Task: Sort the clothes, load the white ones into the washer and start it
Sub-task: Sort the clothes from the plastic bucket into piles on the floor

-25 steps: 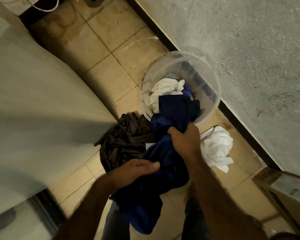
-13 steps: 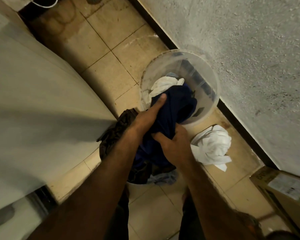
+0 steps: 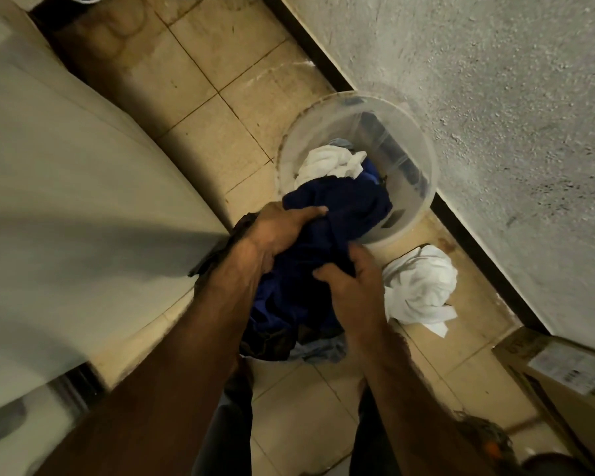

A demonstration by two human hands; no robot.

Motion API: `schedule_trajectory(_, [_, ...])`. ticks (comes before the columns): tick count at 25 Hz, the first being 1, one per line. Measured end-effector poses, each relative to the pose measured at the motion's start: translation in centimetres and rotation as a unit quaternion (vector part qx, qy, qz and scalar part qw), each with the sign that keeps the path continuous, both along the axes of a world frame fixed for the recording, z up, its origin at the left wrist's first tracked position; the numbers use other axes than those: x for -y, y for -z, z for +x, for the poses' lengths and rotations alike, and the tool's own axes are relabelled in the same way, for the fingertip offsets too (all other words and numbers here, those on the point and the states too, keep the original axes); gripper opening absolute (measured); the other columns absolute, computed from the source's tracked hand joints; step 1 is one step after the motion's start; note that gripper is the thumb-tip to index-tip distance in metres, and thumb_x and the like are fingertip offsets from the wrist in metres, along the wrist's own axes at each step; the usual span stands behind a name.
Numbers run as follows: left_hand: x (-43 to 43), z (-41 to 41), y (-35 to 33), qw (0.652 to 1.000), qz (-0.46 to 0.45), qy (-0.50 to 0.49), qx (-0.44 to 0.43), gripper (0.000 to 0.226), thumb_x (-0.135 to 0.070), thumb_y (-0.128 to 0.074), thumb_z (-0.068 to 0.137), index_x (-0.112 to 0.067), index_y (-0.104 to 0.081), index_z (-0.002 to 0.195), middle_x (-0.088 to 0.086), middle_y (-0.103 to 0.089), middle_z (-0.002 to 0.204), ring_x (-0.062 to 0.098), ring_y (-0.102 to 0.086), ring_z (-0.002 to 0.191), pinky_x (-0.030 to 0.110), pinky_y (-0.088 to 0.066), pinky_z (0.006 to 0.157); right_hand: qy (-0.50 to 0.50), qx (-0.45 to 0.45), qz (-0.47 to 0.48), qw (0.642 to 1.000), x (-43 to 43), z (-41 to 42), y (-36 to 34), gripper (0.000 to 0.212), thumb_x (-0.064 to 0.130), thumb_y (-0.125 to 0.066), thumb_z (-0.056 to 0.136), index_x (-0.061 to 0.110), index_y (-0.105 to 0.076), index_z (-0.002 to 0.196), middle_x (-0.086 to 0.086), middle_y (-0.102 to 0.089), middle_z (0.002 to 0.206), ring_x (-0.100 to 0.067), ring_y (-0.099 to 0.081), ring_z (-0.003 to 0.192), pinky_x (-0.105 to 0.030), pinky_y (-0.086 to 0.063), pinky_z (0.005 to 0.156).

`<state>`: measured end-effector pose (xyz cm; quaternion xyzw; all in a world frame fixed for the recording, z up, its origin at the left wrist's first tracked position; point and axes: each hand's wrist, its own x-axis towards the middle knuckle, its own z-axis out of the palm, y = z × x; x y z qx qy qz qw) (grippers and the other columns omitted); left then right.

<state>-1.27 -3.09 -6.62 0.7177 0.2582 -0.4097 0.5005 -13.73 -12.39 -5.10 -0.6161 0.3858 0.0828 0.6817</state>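
The blue garment (image 3: 337, 235) is draped from the rim of the clear bucket (image 3: 423, 187) down onto the dark pile (image 3: 279, 334) on the floor in front of it. It is clamped by both hands: the left hand (image 3: 275, 231) is closed on a fold near the bucket's edge, and the right hand (image 3: 354, 283) is closed on the cloth lower down, a little apart from the left.

The step in hand is judged to be the sorting of this dark item out of the bucket. The garment should be lifted clear of the rim before it is set down, so that the white cloth (image 3: 330, 163) lying behind it in the bucket is not dragged out with it. It should be laid wholly on the dark pile, which lies against the washer (image 3: 66, 201).

The white bundle (image 3: 419, 286) on the floor tiles (image 3: 220, 73), just right of the right hand, is to be kept separate; no blue fold should be allowed to fall across it. The cardboard box (image 3: 564, 372) by the wall (image 3: 495, 80) is well clear of the work.
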Motion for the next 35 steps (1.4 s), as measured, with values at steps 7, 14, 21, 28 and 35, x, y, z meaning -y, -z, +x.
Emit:
schedule_trajectory(7, [-2.6, -3.0, -4.2, 0.980, -0.111, 0.165, 0.017, 0.015, -0.006, -0.072, 0.088, -0.015, -0.073, 0.100, 0.010, -0.078, 0.101, 0.021, -0.075, 0.090, 0.034, -0.060, 0.081, 0.197, -0.094, 0.159, 0.963, 3.6, 4.8, 3.1, 0.082, 0.049, -0.078, 0.077, 0.022, -0.046, 0.147, -0.006, -0.063, 0.137, -0.028, -0.065, 0.120, -0.050, -0.053, 0.102])
schedule_trajectory(14, [-4.8, -5.9, -6.5, 0.945, -0.059, 0.303, 0.111, 0.022, -0.013, -0.067, 0.093, -0.025, -0.069, 0.112, -0.006, -0.075, 0.108, 0.013, -0.071, 0.099, 0.046, -0.058, 0.090, 0.033, -0.227, 0.035, 0.973, 4.1, 8.3, 4.9, 0.080, 0.003, -0.066, 0.090, 0.007, -0.021, 0.156, -0.022, -0.043, 0.150, -0.039, -0.054, 0.127, -0.039, -0.055, 0.091])
schedule_trajectory(21, [-5.7, -2.8, -5.5, 0.988, 0.067, -0.028, 0.139, 0.041, 0.007, -0.048, 0.088, -0.023, -0.070, 0.105, -0.001, -0.072, 0.100, 0.019, -0.067, 0.091, 0.033, -0.058, 0.079, 0.117, -0.130, 0.068, 0.982, 1.0, 6.1, 2.0, 0.012, -0.003, -0.056, 0.085, 0.002, -0.059, 0.074, -0.010, -0.058, 0.076, -0.025, -0.053, 0.073, -0.040, -0.048, 0.066])
schedule_trajectory(28, [-2.5, 1.1, -3.6, 0.991, 0.011, 0.111, -0.074, 0.046, -0.054, -0.071, 0.085, -0.015, -0.072, 0.109, 0.007, -0.078, 0.098, 0.022, -0.074, 0.084, 0.032, -0.059, 0.073, 0.012, -0.002, 0.165, 0.986, -2.7, 1.6, -1.4, 0.025, 0.002, -0.048, 0.069, 0.022, -0.045, 0.053, 0.003, -0.047, 0.056, -0.011, -0.046, 0.054, -0.021, -0.041, 0.052])
schedule_trajectory(35, [-1.3, 0.7, -3.2, 0.990, 0.089, 0.109, -0.009, 0.019, -0.010, -0.066, 0.085, -0.007, -0.073, 0.103, 0.007, -0.071, 0.086, 0.019, -0.063, 0.072, 0.025, -0.051, 0.064, -0.020, -0.060, 0.180, 0.982, -0.9, 1.2, 0.4, 0.013, -0.001, -0.057, 0.076, 0.005, -0.056, 0.065, 0.002, -0.056, 0.059, -0.009, -0.054, 0.060, -0.025, -0.046, 0.060])
